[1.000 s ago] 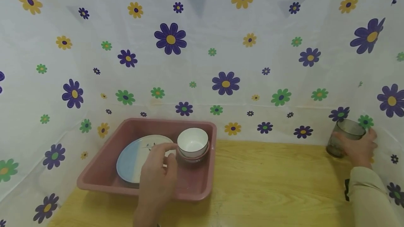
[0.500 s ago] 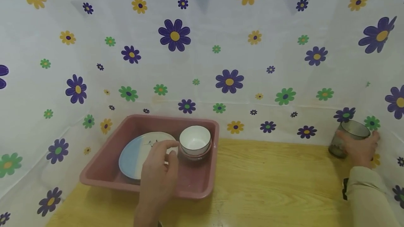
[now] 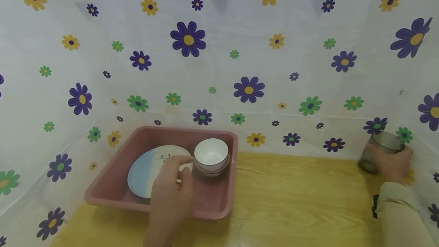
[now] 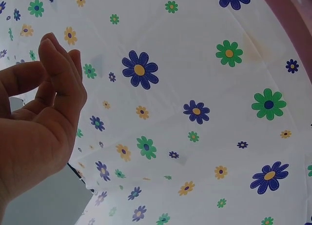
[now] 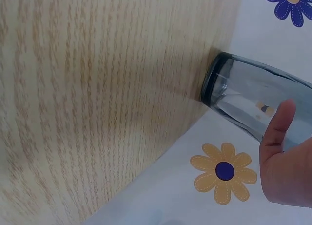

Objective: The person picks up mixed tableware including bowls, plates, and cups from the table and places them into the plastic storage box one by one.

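Observation:
A smoky clear drinking glass [image 3: 388,143] stands upright on the wooden table at the far right corner, by the flowered sheet. My right hand [image 3: 392,165] holds it from the near side, thumb at its left and fingers at its right. In the right wrist view the thumb lies along the wall of the glass [image 5: 243,91], whose thick base meets the table. My left hand [image 3: 171,193], also the left hand [image 4: 46,98] in its wrist view, hovers with loosely curled fingers and holds nothing. Behind it are a blue-and-white plate [image 3: 138,176] and a white bowl [image 3: 211,151].
The plate and the stacked bowls sit in a pink plastic basin [image 3: 92,197] on the left of the wooden table [image 3: 295,197]. A white flowered sheet [image 3: 212,68] encloses the back and both sides.
The fingers of my right hand have drawn in a little around the glass. My left hand stays nearly still. The head view has shifted slightly.

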Demonstrator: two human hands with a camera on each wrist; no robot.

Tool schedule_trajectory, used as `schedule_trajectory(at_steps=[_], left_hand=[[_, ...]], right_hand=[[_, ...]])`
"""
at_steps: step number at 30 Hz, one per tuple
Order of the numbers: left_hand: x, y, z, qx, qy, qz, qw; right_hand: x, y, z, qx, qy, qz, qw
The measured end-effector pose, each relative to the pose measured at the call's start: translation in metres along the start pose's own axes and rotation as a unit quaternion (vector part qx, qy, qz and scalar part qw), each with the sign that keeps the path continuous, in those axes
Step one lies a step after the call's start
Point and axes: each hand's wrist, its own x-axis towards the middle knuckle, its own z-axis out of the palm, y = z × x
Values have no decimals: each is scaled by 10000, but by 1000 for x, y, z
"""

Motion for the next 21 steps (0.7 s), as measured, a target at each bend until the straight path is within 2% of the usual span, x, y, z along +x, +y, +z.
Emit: schedule_trajectory(at_steps=[3, 10, 12, 18, 21], left_hand=[[-1, 0, -4, 93, 23, -48, 9999], [-1, -5, -3, -207, 157, 452, 9986], [-1, -6, -1, -287, 168, 507, 9982], [-2, -4, 0, -239, 35, 328, 9992], [-2, -3, 0, -213, -28, 249, 9995]], right_hand=[[-2, -4, 3, -40, -128, -134, 9998], [-6, -5, 2, -136, -144, -179, 9996], [-6, -3, -1, -191, -225, -157, 9994], [-9, 2, -4, -683, -357, -241, 9967], [-13, 3, -2, -622, -423, -264, 9968]])
